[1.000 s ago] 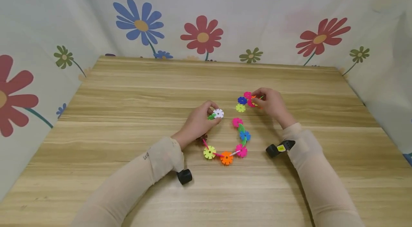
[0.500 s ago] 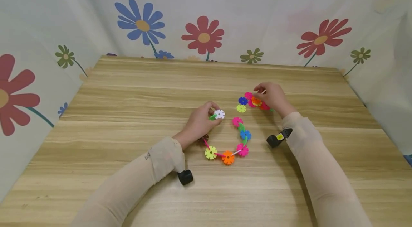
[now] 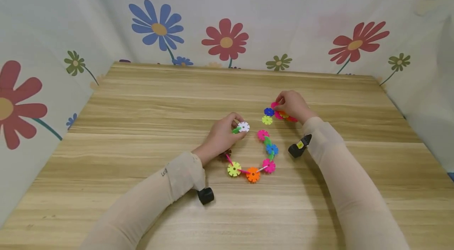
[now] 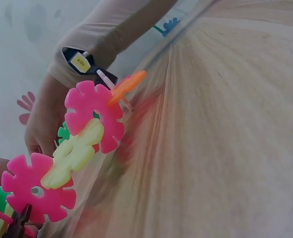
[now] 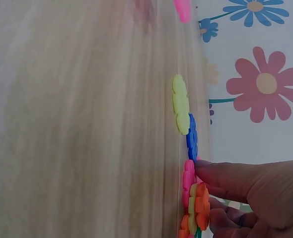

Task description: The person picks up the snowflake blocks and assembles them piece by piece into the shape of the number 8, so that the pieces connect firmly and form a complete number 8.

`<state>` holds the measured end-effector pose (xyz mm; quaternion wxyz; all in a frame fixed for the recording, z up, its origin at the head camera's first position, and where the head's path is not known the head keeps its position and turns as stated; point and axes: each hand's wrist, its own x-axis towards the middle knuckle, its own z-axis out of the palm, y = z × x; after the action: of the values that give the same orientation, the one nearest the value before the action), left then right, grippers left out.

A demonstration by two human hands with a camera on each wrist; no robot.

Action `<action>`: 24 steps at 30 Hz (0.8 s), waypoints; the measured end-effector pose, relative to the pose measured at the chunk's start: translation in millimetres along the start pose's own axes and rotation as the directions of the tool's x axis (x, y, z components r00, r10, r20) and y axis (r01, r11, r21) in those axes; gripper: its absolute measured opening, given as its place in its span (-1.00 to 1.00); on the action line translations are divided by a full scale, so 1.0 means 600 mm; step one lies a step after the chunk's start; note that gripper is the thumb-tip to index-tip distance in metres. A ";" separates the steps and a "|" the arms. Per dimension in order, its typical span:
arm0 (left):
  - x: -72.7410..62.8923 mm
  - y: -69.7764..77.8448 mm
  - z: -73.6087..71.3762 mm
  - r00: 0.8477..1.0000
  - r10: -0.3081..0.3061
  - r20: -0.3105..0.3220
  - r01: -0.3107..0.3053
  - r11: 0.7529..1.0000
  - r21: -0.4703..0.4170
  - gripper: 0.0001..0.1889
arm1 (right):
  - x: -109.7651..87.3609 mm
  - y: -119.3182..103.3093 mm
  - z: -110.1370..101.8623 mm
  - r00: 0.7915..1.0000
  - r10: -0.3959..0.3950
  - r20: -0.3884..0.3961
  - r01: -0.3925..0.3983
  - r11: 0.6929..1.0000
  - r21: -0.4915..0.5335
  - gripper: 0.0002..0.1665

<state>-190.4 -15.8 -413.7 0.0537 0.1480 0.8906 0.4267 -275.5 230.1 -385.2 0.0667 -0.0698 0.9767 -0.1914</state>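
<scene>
Chain of notched discs [image 3: 253,179] curves in a U on the wood-grain table [image 3: 149,96], its left end at the fingers of my left hand [image 3: 221,135]. My left sleeve [image 3: 156,187] comes in from the near left, a black camera [image 3: 205,195] at its wrist. Thumb and fingers bend inward there, pinching that end: a green disc [image 3: 236,130] sits between them and a white disc [image 3: 243,127] shows right at the tips. Just beside my left wrist is a brown disc [image 3: 225,155], partly covered, then a yellow disc [image 3: 234,169], an orange one at the near bend, a pink disc [image 3: 268,166], a light-blue disc [image 3: 272,149] with green pieces about it, and another pink one ending the chain, apart from all my fingers. Farther off, a lime disc [image 3: 267,120] lies just beside a dark-blue disc [image 3: 268,112], next to a pile of pink and orange discs [image 3: 283,114]. Over this pile bends my right hand [image 3: 295,105], thumb tip touching it; whether I pinch a piece, I cannot tell
</scene>
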 end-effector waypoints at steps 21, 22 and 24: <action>-0.001 -0.001 -0.003 1.000 0.008 -0.014 -0.008 1.000 -0.010 -0.67 | -0.054 -0.025 0.007 0.980 -0.118 -0.159 0.152 0.962 0.225 -0.80; -0.001 -0.001 -0.003 1.000 0.010 -0.014 -0.010 1.000 -0.009 -0.67 | -0.060 -0.029 0.009 0.978 -0.127 -0.165 0.163 0.959 0.231 -0.80; 0.000 -0.001 -0.003 1.000 0.010 -0.013 -0.010 1.000 -0.008 -0.66 | -0.071 -0.038 0.012 0.973 -0.148 -0.175 0.188 0.951 0.244 -0.79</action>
<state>-190.7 -17.6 -413.0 0.0462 0.1493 0.8886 0.4313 -230.0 213.3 -378.7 -0.0172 -0.1284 0.9360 -0.3273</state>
